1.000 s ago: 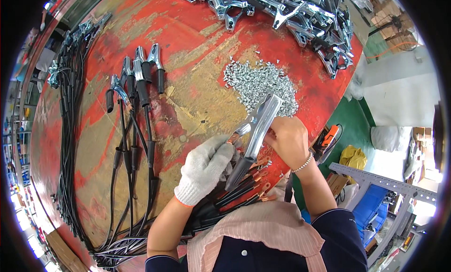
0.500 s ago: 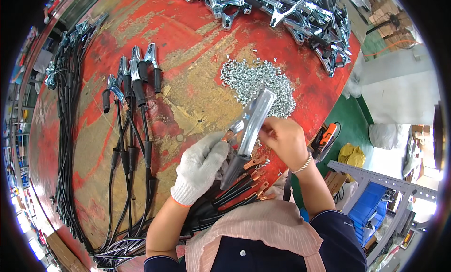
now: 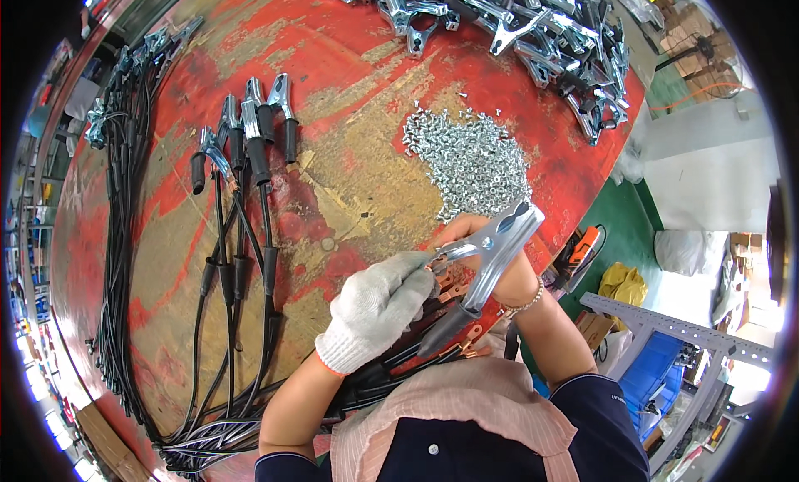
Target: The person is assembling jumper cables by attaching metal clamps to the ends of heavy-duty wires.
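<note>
A silver metal clamp (image 3: pixel 501 261) with a black sleeve on one handle is held at an angle in front of me. My left hand (image 3: pixel 374 303), in a white knit glove, is closed around the end of its other handle. My bare right hand (image 3: pixel 518 282) reaches behind the clamp, fingers curled toward that same handle end. The clamp hides most of those fingers, so what they pinch cannot be seen. Beneath both hands lie black cables with copper lugs (image 3: pixel 474 346). Just beyond is a heap of small silver screws (image 3: pixel 478 161).
More metal clamps (image 3: pixel 533 32) are piled at the far right. Several cables with clamps attached (image 3: pixel 254 136) lie left of centre, beside a long black cable bundle (image 3: pixel 121 257). The worn red table (image 3: pixel 349 141) ends at the right; a metal rack (image 3: pixel 674 324) stands past it.
The clamp has tilted rightward, its jaws swinging right and down. My left hand has shifted right, and my right hand has moved behind the clamp.
</note>
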`<move>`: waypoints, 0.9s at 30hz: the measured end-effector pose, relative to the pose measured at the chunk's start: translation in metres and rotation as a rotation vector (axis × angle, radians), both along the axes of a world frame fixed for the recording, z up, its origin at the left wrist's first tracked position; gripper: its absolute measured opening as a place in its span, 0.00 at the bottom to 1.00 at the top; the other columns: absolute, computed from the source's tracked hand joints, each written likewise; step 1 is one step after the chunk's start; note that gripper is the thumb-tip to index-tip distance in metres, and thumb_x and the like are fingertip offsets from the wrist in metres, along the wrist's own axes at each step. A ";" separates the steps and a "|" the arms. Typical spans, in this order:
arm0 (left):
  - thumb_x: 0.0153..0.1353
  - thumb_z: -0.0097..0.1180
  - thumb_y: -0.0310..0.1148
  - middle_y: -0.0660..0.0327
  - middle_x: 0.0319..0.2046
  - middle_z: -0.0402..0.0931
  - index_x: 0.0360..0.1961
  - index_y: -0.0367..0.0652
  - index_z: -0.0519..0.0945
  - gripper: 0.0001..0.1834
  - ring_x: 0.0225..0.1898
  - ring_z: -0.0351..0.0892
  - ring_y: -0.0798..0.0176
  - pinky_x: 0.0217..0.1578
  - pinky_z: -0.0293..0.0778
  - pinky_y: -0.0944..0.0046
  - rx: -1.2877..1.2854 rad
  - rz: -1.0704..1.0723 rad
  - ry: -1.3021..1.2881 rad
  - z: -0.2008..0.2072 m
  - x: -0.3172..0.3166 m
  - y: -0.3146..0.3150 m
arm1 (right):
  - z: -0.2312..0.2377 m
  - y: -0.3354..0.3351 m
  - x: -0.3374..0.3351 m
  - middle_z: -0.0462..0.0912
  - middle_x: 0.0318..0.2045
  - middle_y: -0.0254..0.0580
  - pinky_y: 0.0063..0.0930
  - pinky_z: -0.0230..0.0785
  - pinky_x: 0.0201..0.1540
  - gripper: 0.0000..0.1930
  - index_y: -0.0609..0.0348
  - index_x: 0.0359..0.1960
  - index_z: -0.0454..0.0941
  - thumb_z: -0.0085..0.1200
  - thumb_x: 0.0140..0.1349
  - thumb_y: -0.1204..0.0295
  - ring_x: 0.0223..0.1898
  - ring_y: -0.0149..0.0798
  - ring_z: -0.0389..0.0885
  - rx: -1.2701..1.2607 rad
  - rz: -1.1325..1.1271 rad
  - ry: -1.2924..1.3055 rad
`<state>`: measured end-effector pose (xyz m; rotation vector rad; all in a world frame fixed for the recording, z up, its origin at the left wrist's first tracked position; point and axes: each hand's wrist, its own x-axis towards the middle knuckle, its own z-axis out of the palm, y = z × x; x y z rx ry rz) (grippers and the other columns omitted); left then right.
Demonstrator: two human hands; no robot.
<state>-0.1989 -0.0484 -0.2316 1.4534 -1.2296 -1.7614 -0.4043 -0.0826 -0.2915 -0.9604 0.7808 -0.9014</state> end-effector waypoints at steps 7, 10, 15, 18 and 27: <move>0.68 0.50 0.32 0.62 0.28 0.78 0.52 0.34 0.77 0.16 0.25 0.76 0.73 0.26 0.74 0.71 0.013 -0.028 -0.012 0.002 0.001 -0.001 | -0.011 -0.003 0.001 0.82 0.33 0.37 0.20 0.72 0.28 0.10 0.63 0.40 0.80 0.59 0.63 0.69 0.28 0.27 0.81 0.168 0.130 -0.067; 0.68 0.51 0.32 0.63 0.28 0.78 0.51 0.33 0.77 0.15 0.26 0.76 0.74 0.26 0.74 0.70 -0.028 -0.036 -0.025 0.003 0.000 -0.002 | -0.006 -0.002 0.000 0.83 0.34 0.37 0.22 0.73 0.33 0.10 0.63 0.40 0.80 0.57 0.65 0.67 0.33 0.26 0.81 0.087 0.117 -0.074; 0.65 0.52 0.29 0.59 0.26 0.80 0.51 0.35 0.76 0.15 0.22 0.79 0.69 0.24 0.74 0.66 -0.318 -0.058 -0.266 -0.001 -0.005 0.000 | 0.012 0.004 -0.010 0.83 0.36 0.40 0.29 0.72 0.44 0.13 0.65 0.41 0.80 0.51 0.69 0.66 0.41 0.33 0.80 0.151 0.063 0.036; 0.64 0.51 0.28 0.58 0.25 0.81 0.51 0.36 0.76 0.15 0.21 0.81 0.67 0.24 0.74 0.65 -0.899 -0.358 -0.831 0.001 -0.007 -0.002 | 0.024 -0.002 -0.022 0.83 0.37 0.43 0.33 0.70 0.47 0.14 0.65 0.43 0.82 0.49 0.70 0.66 0.42 0.39 0.80 -0.197 0.134 0.358; 0.69 0.50 0.36 0.58 0.26 0.78 0.58 0.37 0.69 0.20 0.17 0.75 0.69 0.14 0.66 0.71 0.145 0.428 0.396 -0.019 0.013 -0.014 | -0.002 0.002 -0.063 0.80 0.30 0.33 0.33 0.72 0.37 0.06 0.48 0.35 0.86 0.63 0.55 0.69 0.34 0.39 0.78 -0.908 -0.172 1.212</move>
